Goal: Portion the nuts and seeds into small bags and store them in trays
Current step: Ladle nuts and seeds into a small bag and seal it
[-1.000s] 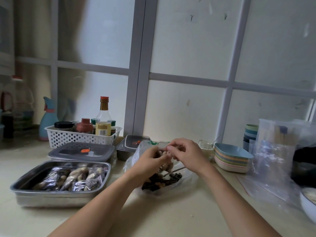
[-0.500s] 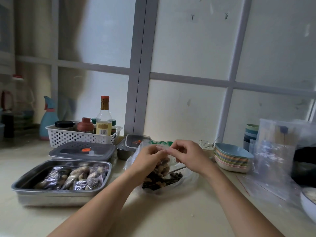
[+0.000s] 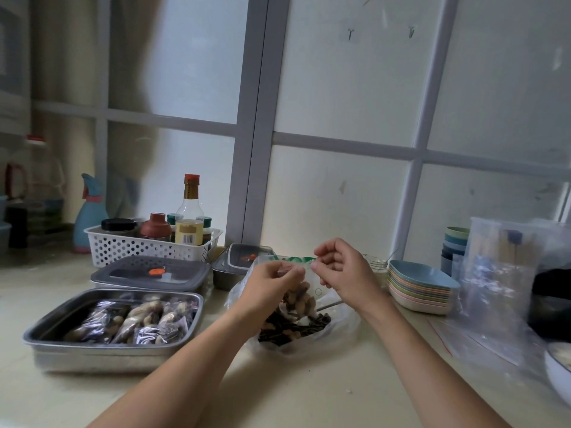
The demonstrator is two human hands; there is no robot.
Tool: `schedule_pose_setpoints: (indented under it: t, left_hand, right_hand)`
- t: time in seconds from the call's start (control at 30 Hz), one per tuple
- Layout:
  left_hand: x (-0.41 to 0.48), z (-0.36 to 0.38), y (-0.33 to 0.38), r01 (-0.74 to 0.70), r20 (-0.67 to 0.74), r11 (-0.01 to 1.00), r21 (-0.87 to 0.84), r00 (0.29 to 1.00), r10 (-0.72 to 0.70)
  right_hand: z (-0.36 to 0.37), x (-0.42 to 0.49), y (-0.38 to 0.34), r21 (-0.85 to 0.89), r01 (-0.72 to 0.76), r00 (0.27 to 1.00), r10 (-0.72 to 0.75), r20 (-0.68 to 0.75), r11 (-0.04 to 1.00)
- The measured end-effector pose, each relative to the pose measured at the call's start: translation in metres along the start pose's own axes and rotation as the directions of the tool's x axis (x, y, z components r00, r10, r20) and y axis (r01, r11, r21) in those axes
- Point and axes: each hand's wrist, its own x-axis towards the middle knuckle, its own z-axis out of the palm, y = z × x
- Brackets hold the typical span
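Lower left of the frame: the steel tray (image 3: 92, 361) sits open on the counter (image 3: 309, 393), with packed bags (image 3: 136, 322) lying side by side in it. There looks to be room near its left side.

Centre frame, and here's the action. The left hand (image 3: 272, 285) has its fingers curled, thumb and fingertips pinching the left end of the small bag (image 3: 304, 296) at its top edge. The bag hangs below that edge, peanuts bunched in its belly, just above the big loose bag of nuts and seeds (image 3: 296, 330) spread on the counter.

Just right of centre, the right hand (image 3: 343, 273) is curled too, pinching the other end of the same top edge. So the strip runs left to right between the two hands. I read this as sealing, though whether it is fully pressed shut is too small to tell.

Now the geometry that matters: the tray lies left of the hands and lower in the frame, on the left hand's side. That hand is nearer, and it looks the natural one to carry the bag across.

Far right, a stack of plates (image 3: 420, 288) stands well apart.
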Motion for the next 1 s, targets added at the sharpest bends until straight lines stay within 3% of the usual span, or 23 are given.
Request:
schedule_pose_setpoints:
  t: [0.3, 1.0]
  left_hand:
    - [-0.001, 0.000, 0.003, -0.027, -0.038, 0.999, 0.017, 0.999, 0.028]
    - [0.001, -0.002, 0.006, 0.081, -0.092, 0.969, -0.234, 0.990, -0.106]
  right_hand:
    - [0.004, 0.000, 0.001, 0.052, -0.137, 0.984, 0.130, 0.122, 0.989]
    - [0.012, 0.000, -0.001, 0.116, -0.086, 0.990, 0.072, 0.118, 0.990]
